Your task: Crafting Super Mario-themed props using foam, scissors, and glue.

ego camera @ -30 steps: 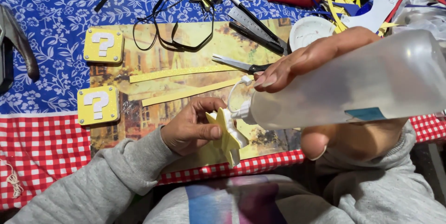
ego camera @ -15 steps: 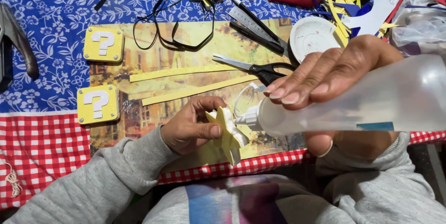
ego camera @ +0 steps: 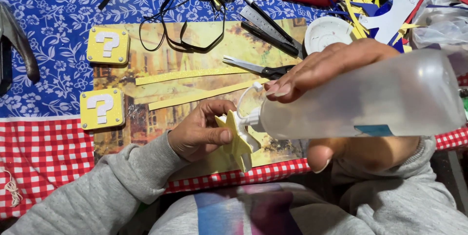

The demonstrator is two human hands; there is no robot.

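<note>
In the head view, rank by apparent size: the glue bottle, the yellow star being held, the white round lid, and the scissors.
1. Glue bottle, largest by far, though it is nearest the camera.
2. Scissors, partly hidden behind the right hand.
3. and 4. Yellow star and white round lid look alike; both are partly covered, so unranked.

My left hand [ego camera: 202, 135] pinches with thumb and fingers (grey sleeve bent inward); my right hand [ego camera: 336, 103] grips, fingers extended.
</note>
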